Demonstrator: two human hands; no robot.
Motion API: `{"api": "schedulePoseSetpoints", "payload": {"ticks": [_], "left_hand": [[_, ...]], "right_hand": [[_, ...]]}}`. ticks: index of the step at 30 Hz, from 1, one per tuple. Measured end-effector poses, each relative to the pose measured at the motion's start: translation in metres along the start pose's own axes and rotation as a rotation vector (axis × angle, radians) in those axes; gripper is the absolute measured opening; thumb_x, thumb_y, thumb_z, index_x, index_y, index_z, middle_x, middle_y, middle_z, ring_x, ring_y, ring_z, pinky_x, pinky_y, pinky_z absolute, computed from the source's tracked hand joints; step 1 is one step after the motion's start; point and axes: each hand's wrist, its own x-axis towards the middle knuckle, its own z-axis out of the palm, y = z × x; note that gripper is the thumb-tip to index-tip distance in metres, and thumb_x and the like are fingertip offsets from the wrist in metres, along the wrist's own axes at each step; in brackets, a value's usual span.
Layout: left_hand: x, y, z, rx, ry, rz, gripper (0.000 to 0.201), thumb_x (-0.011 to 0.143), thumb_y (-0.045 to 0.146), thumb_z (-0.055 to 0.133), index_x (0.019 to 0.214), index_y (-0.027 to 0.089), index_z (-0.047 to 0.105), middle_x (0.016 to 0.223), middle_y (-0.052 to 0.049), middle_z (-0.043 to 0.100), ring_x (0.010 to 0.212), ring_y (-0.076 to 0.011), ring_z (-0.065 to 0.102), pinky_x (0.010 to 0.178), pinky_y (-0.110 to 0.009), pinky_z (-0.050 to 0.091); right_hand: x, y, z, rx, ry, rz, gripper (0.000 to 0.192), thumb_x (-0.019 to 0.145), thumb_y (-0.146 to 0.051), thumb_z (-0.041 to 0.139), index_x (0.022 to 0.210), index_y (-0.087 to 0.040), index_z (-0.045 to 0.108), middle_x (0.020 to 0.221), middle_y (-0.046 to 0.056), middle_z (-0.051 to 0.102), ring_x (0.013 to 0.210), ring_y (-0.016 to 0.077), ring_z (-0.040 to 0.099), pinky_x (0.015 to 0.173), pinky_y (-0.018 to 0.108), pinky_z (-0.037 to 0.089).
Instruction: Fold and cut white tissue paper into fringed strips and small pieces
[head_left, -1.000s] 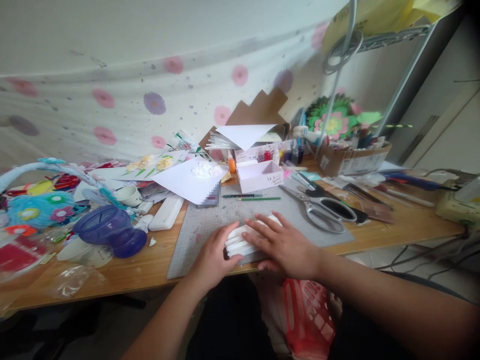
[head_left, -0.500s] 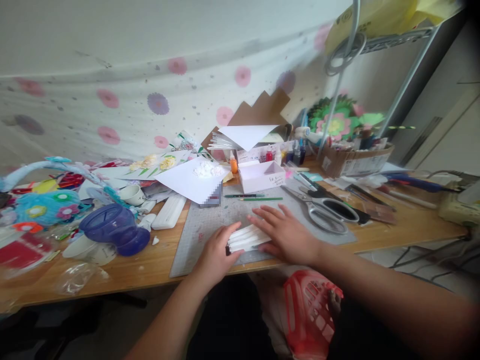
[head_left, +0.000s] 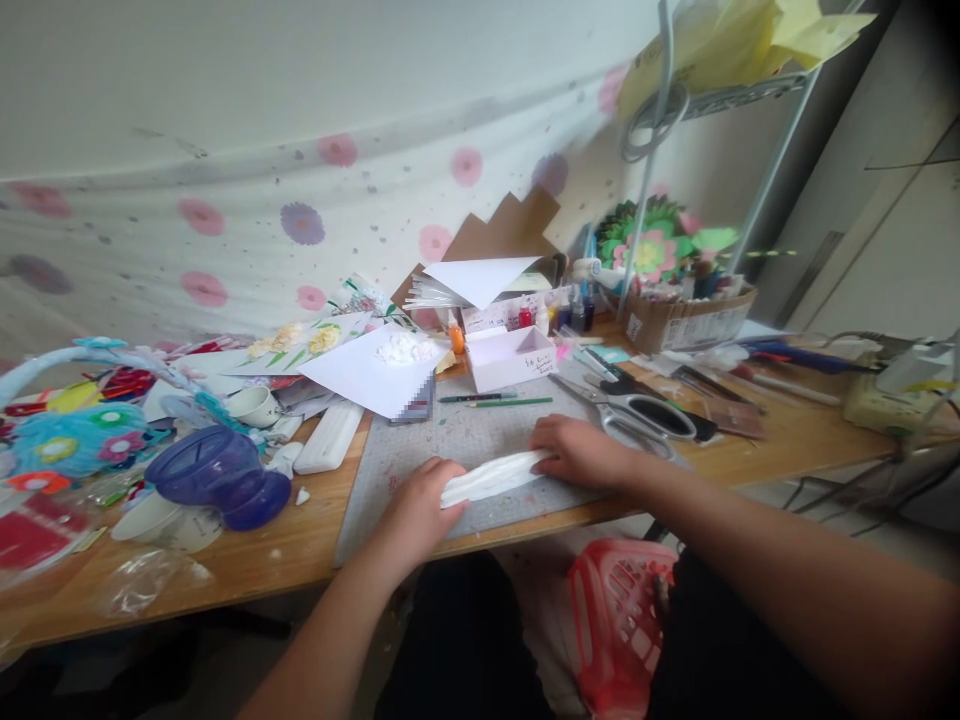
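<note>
A folded strip of white paper [head_left: 491, 477] lies on the grey cutting mat [head_left: 480, 440] near the table's front edge. My left hand [head_left: 416, 507] grips its left end. My right hand [head_left: 581, 452] holds its right end, fingers curled over it. Large scissors [head_left: 645, 413] lie just right of my right hand. A green pencil [head_left: 510, 402] and a darker pen lie on the mat behind the paper.
A small white box [head_left: 510, 357], paint bottles [head_left: 525, 315] and a white sheet with white scraps [head_left: 379, 365] stand behind the mat. A purple bowl [head_left: 217, 475] and paper flowers crowd the left. A cardboard box [head_left: 690, 320] and tools fill the right. A red basket [head_left: 611, 620] sits below.
My right hand slid to the right along the folded paper, from lying flat over it to gripping its right end. The paper now lies stretched out as a longer, thinner strip.
</note>
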Motion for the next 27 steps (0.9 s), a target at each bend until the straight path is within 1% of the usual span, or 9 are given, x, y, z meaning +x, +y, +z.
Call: {"api": "schedulePoseSetpoints", "payload": {"ticks": [4, 8, 11, 13, 15, 18, 20, 24, 27], "left_hand": [[0.010, 0.025, -0.008, 0.146, -0.028, 0.112, 0.042, 0.067, 0.026, 0.065, 0.108, 0.025, 0.058, 0.101, -0.006, 0.058, 0.095, -0.0252, 0.053, 0.080, -0.033, 0.038], [0.014, 0.053, -0.013, 0.078, -0.063, 0.119, 0.013, 0.076, 0.029, 0.054, 0.087, 0.024, 0.060, 0.078, 0.000, 0.060, 0.070, -0.0174, 0.054, 0.060, -0.026, 0.035], [0.007, 0.065, -0.010, -0.096, -0.039, 0.027, 0.018, 0.080, 0.036, 0.050, 0.071, 0.020, 0.051, 0.058, 0.005, 0.048, 0.054, -0.0124, 0.044, 0.049, -0.024, 0.027], [0.001, 0.070, -0.006, -0.288, -0.021, -0.020, 0.019, 0.079, 0.038, 0.052, 0.074, 0.020, 0.049, 0.061, 0.005, 0.048, 0.056, -0.0118, 0.045, 0.050, -0.023, 0.030], [-0.005, 0.077, -0.002, -0.554, -0.071, -0.047, 0.019, 0.076, 0.035, 0.057, 0.085, 0.019, 0.049, 0.073, 0.002, 0.056, 0.065, -0.0135, 0.053, 0.056, -0.024, 0.038], [-0.010, 0.090, 0.001, -0.921, -0.247, -0.022, 0.037, 0.074, 0.028, 0.062, 0.106, 0.019, 0.046, 0.096, -0.005, 0.060, 0.081, -0.0179, 0.060, 0.069, -0.030, 0.047], [-0.011, 0.099, 0.000, -0.986, -0.301, 0.012, 0.031, 0.077, 0.028, 0.059, 0.104, 0.017, 0.049, 0.094, -0.006, 0.062, 0.081, -0.0184, 0.061, 0.074, -0.033, 0.048], [-0.012, 0.114, 0.000, -0.901, -0.190, 0.025, 0.017, 0.083, 0.031, 0.051, 0.084, 0.015, 0.056, 0.073, -0.003, 0.060, 0.071, -0.0152, 0.058, 0.069, -0.029, 0.046], [-0.014, 0.123, 0.003, -0.914, -0.127, 0.028, 0.014, 0.083, 0.030, 0.052, 0.082, 0.016, 0.054, 0.069, 0.000, 0.056, 0.067, -0.0134, 0.054, 0.065, -0.026, 0.044]], "right_hand": [[-0.004, -0.012, -0.005, 0.107, 0.090, 0.020, 0.013, 0.068, -0.010, 0.062, 0.079, -0.015, 0.063, 0.081, 0.004, 0.063, 0.074, 0.0166, 0.057, 0.067, 0.025, 0.043], [-0.013, -0.026, -0.017, 0.217, 0.189, 0.038, 0.011, 0.070, -0.016, 0.065, 0.080, -0.015, 0.061, 0.070, 0.000, 0.062, 0.063, 0.0126, 0.055, 0.059, 0.022, 0.044], [-0.023, -0.035, -0.027, 0.330, 0.296, 0.027, 0.014, 0.074, -0.025, 0.065, 0.079, -0.014, 0.060, 0.069, 0.000, 0.061, 0.063, 0.0126, 0.055, 0.058, 0.022, 0.045], [-0.030, -0.042, -0.033, 0.430, 0.383, -0.020, 0.013, 0.075, -0.026, 0.065, 0.077, -0.014, 0.060, 0.068, 0.001, 0.061, 0.062, 0.0125, 0.055, 0.058, 0.022, 0.045], [-0.037, -0.049, -0.037, 0.499, 0.439, -0.093, 0.011, 0.076, -0.024, 0.065, 0.076, -0.014, 0.060, 0.068, 0.001, 0.062, 0.062, 0.0123, 0.056, 0.058, 0.022, 0.045], [-0.047, -0.057, -0.041, 0.468, 0.443, -0.217, 0.007, 0.079, -0.021, 0.062, 0.079, -0.015, 0.060, 0.071, 0.002, 0.062, 0.064, 0.0123, 0.058, 0.060, 0.022, 0.046], [-0.053, -0.060, -0.043, 0.382, 0.476, -0.306, 0.009, 0.080, -0.022, 0.060, 0.087, -0.016, 0.059, 0.077, 0.005, 0.062, 0.070, 0.0139, 0.059, 0.064, 0.024, 0.047], [-0.066, -0.063, -0.047, 0.218, 0.656, -0.399, 0.031, 0.080, -0.026, 0.061, 0.108, -0.019, 0.052, 0.107, 0.012, 0.054, 0.099, 0.0205, 0.054, 0.081, 0.033, 0.047], [-0.075, -0.066, -0.052, 0.141, 0.710, -0.409, 0.022, 0.079, -0.022, 0.062, 0.100, -0.020, 0.056, 0.106, 0.010, 0.052, 0.096, 0.0200, 0.054, 0.079, 0.034, 0.048]]}}
